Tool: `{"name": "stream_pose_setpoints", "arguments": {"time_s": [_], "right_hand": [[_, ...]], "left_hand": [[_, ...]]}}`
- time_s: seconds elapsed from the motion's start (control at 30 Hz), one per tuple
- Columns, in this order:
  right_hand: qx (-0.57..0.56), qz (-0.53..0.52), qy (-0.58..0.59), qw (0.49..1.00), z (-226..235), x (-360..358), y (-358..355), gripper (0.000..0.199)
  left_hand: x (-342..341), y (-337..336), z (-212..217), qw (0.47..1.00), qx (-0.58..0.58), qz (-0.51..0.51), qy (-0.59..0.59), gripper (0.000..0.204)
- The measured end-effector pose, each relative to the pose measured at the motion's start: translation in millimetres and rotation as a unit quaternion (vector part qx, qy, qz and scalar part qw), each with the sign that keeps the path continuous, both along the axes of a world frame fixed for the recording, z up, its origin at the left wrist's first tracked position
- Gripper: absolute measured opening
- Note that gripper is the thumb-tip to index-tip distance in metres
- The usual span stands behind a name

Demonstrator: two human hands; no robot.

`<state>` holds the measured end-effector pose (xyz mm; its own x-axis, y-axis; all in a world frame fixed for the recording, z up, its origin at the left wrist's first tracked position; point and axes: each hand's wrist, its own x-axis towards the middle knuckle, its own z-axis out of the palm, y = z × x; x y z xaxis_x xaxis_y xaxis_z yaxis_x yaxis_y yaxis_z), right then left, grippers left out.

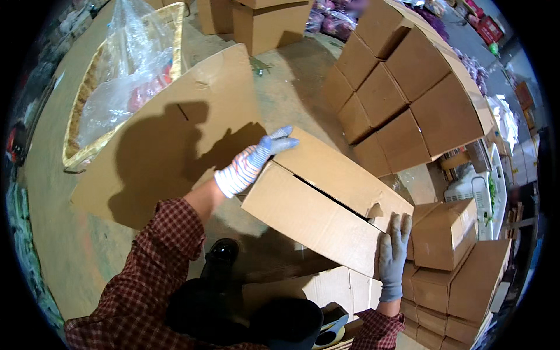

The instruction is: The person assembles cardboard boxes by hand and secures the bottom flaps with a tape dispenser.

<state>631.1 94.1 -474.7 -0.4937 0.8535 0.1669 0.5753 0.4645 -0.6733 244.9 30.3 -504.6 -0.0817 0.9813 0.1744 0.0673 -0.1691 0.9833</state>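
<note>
Both gloved hands grasp the cardboard box (326, 204): left hand (251, 163) at one end, right hand (392, 251) at the other; mid-carry, I judge; setting down needs level hands.

The box (318, 207) at the centre of the frame is plain brown corrugated cardboard, matt and dry-looking, with a torn nick at its top seam. The left hand (252, 163) wears a knitted cloth glove, white with coloured stripes and a smoother grey coating on the fingertips; the right hand (392, 254) wears a glove with a dull grey coating. Both sleeves (146, 280) are soft checked woven cloth in red and dark. The flattened sheet (169, 140) at left centre is the same matt cardboard, creased. In the upper left, a woven basket (87, 87) looks rough and fibrous, lined with glossy, crinkled clear plastic film (128, 64). The floor (291, 87) is rough, dusty concrete.
</note>
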Motion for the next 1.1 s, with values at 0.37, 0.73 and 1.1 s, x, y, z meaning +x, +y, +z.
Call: {"name": "stream_pose_setpoints", "arguments": {"time_s": [0.37,0.73,1.1], "right_hand": [[0.030,0.071,0.040,0.996,-3,-30,-28,0.043],[0.005,0.047,0.007,0.999,10,-33,-26,0.044],[0.030,0.014,0.009,0.999,2,-33,-25,0.041]], "left_hand": [[5,-92,10,0.987,-0.046,0.114,-0.107,0.022],[30,-27,71,0.757,-0.002,-0.089,0.647,0.062],[82,30,58,0.774,0.137,-0.216,0.579,0.043]]}}
